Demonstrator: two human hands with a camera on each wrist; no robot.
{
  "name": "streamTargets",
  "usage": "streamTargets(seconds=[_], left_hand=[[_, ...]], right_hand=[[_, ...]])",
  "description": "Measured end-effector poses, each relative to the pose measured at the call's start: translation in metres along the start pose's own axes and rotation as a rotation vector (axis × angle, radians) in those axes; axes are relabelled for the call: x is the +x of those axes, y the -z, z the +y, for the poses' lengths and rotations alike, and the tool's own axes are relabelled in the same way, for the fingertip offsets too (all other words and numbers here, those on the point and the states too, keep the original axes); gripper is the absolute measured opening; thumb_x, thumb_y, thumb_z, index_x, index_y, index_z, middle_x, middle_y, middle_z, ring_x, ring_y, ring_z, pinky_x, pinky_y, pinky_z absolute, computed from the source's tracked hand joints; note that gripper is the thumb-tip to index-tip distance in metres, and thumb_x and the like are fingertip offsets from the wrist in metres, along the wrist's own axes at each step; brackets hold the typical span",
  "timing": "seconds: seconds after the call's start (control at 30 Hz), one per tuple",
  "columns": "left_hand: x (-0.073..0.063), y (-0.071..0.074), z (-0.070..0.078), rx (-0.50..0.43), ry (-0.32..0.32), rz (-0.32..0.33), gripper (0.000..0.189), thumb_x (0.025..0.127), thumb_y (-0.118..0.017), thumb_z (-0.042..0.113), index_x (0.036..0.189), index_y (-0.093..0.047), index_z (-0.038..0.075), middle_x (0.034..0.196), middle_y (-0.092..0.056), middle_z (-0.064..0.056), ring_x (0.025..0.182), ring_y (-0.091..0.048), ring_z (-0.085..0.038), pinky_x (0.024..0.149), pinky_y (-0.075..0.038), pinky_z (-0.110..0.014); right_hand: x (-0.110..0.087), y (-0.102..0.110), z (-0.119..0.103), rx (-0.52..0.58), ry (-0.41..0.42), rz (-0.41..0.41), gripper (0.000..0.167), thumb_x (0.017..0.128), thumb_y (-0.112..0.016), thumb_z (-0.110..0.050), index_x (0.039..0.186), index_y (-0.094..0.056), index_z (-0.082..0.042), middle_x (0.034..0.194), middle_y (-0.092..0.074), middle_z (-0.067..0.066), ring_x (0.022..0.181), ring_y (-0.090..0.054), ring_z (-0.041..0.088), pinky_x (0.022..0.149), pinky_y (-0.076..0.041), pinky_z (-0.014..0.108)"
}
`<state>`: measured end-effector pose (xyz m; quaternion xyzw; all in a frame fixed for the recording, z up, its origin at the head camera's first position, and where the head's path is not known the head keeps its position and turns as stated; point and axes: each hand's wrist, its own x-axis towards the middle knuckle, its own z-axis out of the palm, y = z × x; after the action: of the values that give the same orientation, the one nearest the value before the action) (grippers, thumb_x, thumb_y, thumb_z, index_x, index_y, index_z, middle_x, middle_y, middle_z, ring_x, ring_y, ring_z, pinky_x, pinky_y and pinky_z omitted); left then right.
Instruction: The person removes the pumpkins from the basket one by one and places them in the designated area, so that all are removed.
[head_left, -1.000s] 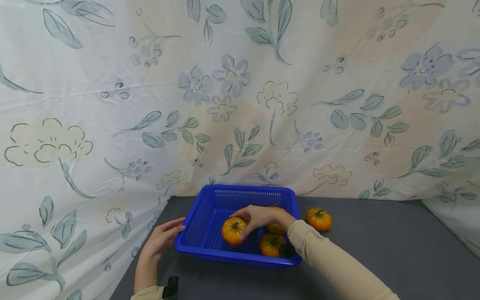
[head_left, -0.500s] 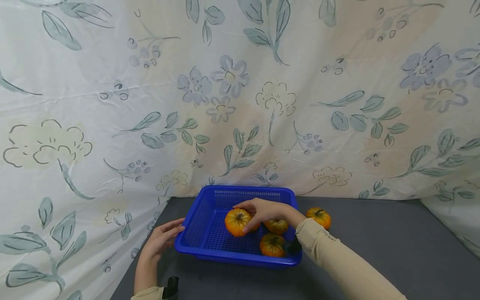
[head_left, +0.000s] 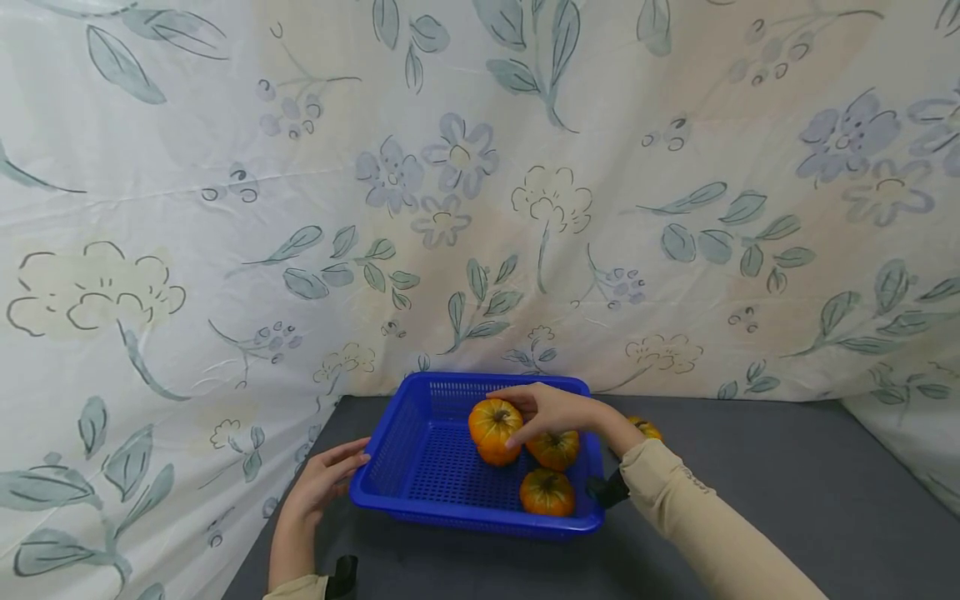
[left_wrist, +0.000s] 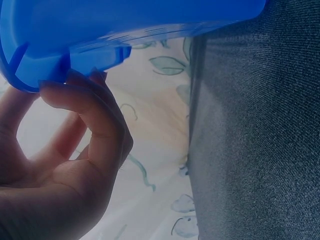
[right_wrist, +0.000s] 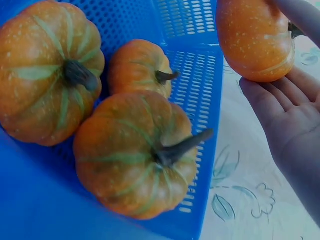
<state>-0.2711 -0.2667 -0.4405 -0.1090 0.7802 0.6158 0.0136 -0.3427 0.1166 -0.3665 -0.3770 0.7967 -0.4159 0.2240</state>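
Observation:
My right hand (head_left: pixel 555 410) grips an orange pumpkin (head_left: pixel 492 419) between thumb and fingers, raised above the blue plastic basket (head_left: pixel 474 517). Beneath it, partly hidden, a smaller pumpkin (head_left: pixel 498 454) sits in the basket. Two more pumpkins lie along the basket's right side, one farther back (head_left: pixel 557 451) and one nearer the front (head_left: pixel 547 492). In the right wrist view the held pumpkin (right_wrist: pixel 257 42) is apart from the three inside. Curled fingers of my left hand (head_left: pixel 321 482) hold the basket's left rim; the left wrist view shows their tips against the rim (left_wrist: pixel 35 82).
Another pumpkin (head_left: pixel 646 427) rests on the dark grey table (head_left: pixel 750 483) right of the basket, mostly hidden by my right wrist. A floral cloth (head_left: pixel 480 317) hangs behind the table and along its left side.
My right hand has lifted the pumpkin up and to the right from the basket's middle. The smaller pumpkin beneath has come into view. My left hand and the basket have stayed in place.

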Motion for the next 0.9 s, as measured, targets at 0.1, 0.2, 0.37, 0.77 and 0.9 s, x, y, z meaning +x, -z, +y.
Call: streamTargets(seconds=[0.1,0.2,0.37,0.77,0.9], left_hand=[[-0.001,0.0,0.0,-0.002,0.001,-0.002,0.058,0.088,-0.072,0.03,0.137,-0.055,0.005,0.129,-0.064,-0.011,0.098,-0.066,-0.016,0.082,-0.055,-0.035],[-0.001,0.0,-0.001,-0.004,-0.001,-0.004,0.057,0.088,-0.071,0.03,0.137,-0.055,0.005,0.129,-0.064,-0.011,0.099,-0.066,-0.016,0.082,-0.055,-0.035],[-0.002,0.001,-0.002,-0.011,-0.01,-0.008,0.057,0.088,-0.071,0.03,0.137,-0.055,0.005,0.129,-0.064,-0.011,0.099,-0.066,-0.016,0.082,-0.055,-0.035],[-0.005,0.003,-0.002,0.012,-0.02,-0.02,0.056,0.09,-0.069,0.029,0.138,-0.054,0.005,0.131,-0.063,-0.012,0.099,-0.065,-0.016,0.08,-0.055,-0.034],[-0.007,0.003,-0.002,0.014,-0.019,-0.018,0.057,0.09,-0.07,0.03,0.138,-0.054,0.005,0.131,-0.063,-0.013,0.099,-0.065,-0.015,0.081,-0.055,-0.034]], right_hand=[[-0.005,0.003,-0.001,-0.005,0.017,0.018,0.08,0.085,-0.076,-0.025,0.152,-0.033,-0.012,0.154,-0.041,0.009,0.139,-0.045,0.027,0.108,-0.043,0.042],[-0.011,0.006,-0.002,-0.01,0.01,0.04,0.08,0.085,-0.076,-0.026,0.152,-0.034,-0.013,0.154,-0.042,0.007,0.139,-0.045,0.025,0.109,-0.043,0.042],[-0.02,0.01,-0.003,0.005,-0.011,0.074,0.08,0.084,-0.077,-0.027,0.151,-0.036,-0.015,0.152,-0.044,0.005,0.139,-0.045,0.024,0.11,-0.041,0.042],[-0.047,0.018,0.005,0.08,-0.045,0.15,0.082,0.084,-0.077,-0.028,0.152,-0.034,-0.013,0.157,-0.036,0.011,0.143,-0.039,0.032,0.114,-0.035,0.048],[-0.056,0.021,0.012,0.085,-0.061,0.178,0.08,0.085,-0.076,-0.029,0.152,-0.035,-0.014,0.156,-0.037,0.01,0.142,-0.039,0.032,0.114,-0.034,0.05]])
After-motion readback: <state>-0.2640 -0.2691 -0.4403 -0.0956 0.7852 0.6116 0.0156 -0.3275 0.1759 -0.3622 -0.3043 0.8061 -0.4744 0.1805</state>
